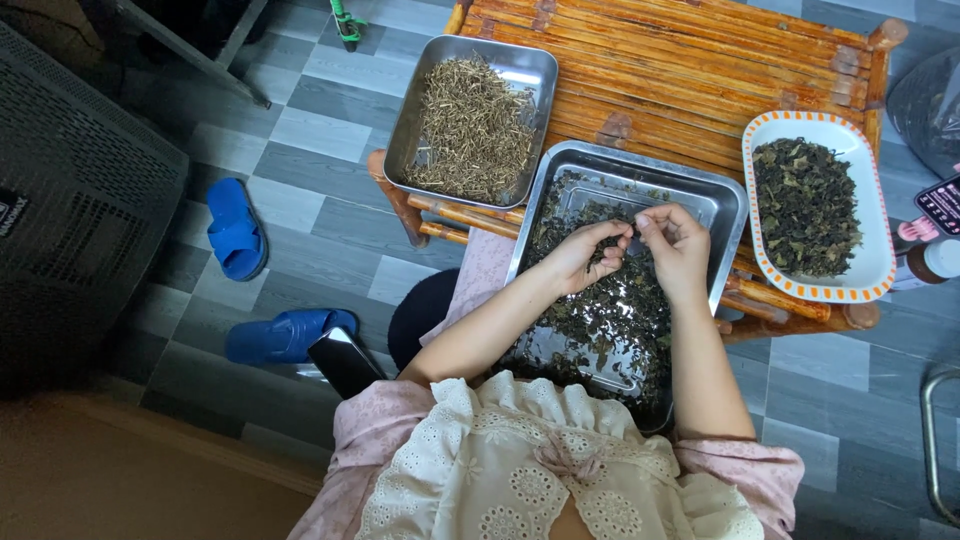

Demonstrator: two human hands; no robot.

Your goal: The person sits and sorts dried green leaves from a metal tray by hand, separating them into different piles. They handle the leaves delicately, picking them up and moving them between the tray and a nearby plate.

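Hands (pixel 630 250) mid-tray (pixel 725 205), rims apart

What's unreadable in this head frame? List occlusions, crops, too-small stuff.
- Head view: what the left hand and right hand pinch between the fingertips, too small, lost against the dark leaves.
- Near end of the steel tray: hidden by the forearms and the ruffled collar.
- Dark device and bottle: cut off by the right edge.
- Black bag, top right: cropped, contents unseen.
- Bamboo table: far side cropped by the top edge.

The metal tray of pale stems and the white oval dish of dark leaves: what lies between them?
In the head view, bare bamboo tabletop separates the stem tray from the oval dish; lower, the leaf tray's far corner intrudes.
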